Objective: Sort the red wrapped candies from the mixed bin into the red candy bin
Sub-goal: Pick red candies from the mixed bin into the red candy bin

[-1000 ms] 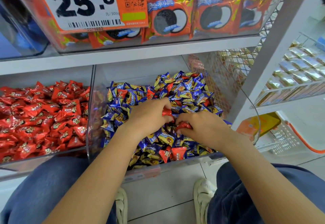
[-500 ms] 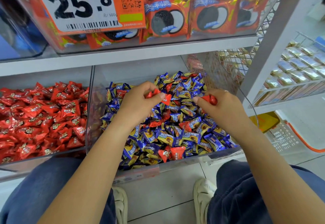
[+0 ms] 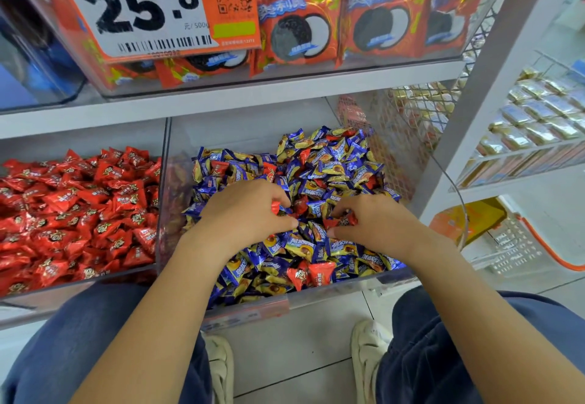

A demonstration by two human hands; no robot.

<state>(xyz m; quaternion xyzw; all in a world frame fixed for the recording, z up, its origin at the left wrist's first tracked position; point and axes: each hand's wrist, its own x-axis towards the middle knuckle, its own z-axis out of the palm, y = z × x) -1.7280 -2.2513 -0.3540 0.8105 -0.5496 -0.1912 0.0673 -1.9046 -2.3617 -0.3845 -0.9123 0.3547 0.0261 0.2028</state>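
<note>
A: Head view, centre of the frame: what are the hands gripping?

B: The left hand lies knuckles-up on the heap in the mixed bin, fingers curled round a red candy that pokes out beside the thumb. The right hand, just beside it, pinches another red candy between thumb and curled fingers. Both forearms run up from the lower edge of the frame.

A: And around them?

B: Blue-and-gold candies fill that bin, with loose red ones near its front wall. The red candy bin sits at the left of the frame, touching it, packed with red wrappers.

A: Any writing?

B: The price tag at upper left reads "25.8", with "元/500g", a barcode and a QR code on orange. The red cookie packs beside it show dark sandwich cookies; their blue lettering is too blurred to read.
</note>
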